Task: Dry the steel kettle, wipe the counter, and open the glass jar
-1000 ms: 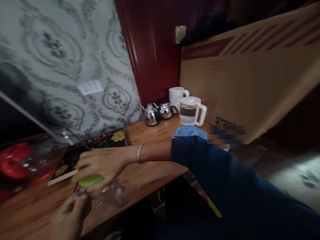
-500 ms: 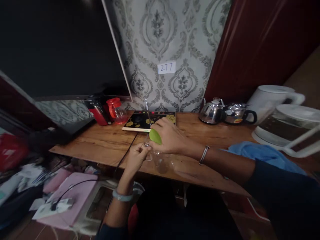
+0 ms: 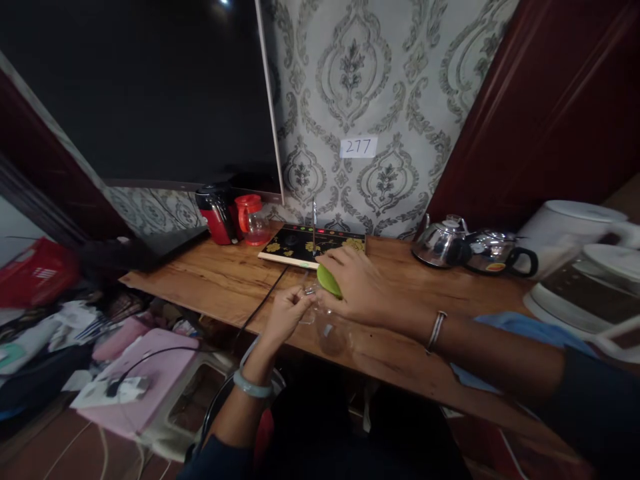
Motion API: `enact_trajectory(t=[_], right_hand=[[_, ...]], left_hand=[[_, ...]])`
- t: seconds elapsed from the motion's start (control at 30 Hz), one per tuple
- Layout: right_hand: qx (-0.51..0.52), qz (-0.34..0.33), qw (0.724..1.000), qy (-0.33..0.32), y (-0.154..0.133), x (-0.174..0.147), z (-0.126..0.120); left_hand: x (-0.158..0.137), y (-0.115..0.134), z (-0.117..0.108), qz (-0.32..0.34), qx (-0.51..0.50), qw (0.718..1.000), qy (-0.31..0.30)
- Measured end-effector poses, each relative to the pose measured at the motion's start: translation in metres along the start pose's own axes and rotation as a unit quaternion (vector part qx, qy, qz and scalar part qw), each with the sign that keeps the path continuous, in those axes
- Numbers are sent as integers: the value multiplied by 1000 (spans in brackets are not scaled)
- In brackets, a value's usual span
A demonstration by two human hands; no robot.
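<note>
A clear glass pitcher (image 3: 333, 339) stands near the front edge of the wooden table. My left hand (image 3: 287, 313) is closed in a pinch at its upper left side, by the handle. Over the pitcher's top, my right hand (image 3: 361, 288) has its fingers closed around a green lid (image 3: 328, 281). The lid is tilted, and my palm hides part of it. Whether the lid touches the rim cannot be made out. Just beyond my hands is a black hot plate (image 3: 295, 248) with gold flowers and a thin metal spout (image 3: 315, 217).
A red kettle (image 3: 220, 217) and a red-topped pitcher (image 3: 253, 223) stand at the back left. On the right are two steel teapots (image 3: 443, 243), a white kettle (image 3: 565, 233), a glass pot (image 3: 590, 293) and a blue cloth (image 3: 530, 327). A black cable (image 3: 265, 297) crosses the table edge.
The camera view has turned slightly left, so the scene sits farther right. Both hands keep their places at the pitcher and lid, with little visible movement.
</note>
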State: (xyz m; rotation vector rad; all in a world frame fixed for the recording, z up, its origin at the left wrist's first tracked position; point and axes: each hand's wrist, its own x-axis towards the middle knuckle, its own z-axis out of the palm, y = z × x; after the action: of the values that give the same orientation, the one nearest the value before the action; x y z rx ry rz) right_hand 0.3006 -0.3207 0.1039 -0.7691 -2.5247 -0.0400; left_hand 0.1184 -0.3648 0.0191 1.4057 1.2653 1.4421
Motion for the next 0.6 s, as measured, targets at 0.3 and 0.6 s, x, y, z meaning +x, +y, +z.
enact_trajectory(t=[0.3, 0.6], right_hand=[[-17, 2, 1000, 20, -2, 1, 3], [46, -203, 965, 160, 20, -1, -9]], left_hand=[[-1, 6, 4, 8, -4, 1000, -16], [6, -6, -6, 3, -15, 1000, -25]])
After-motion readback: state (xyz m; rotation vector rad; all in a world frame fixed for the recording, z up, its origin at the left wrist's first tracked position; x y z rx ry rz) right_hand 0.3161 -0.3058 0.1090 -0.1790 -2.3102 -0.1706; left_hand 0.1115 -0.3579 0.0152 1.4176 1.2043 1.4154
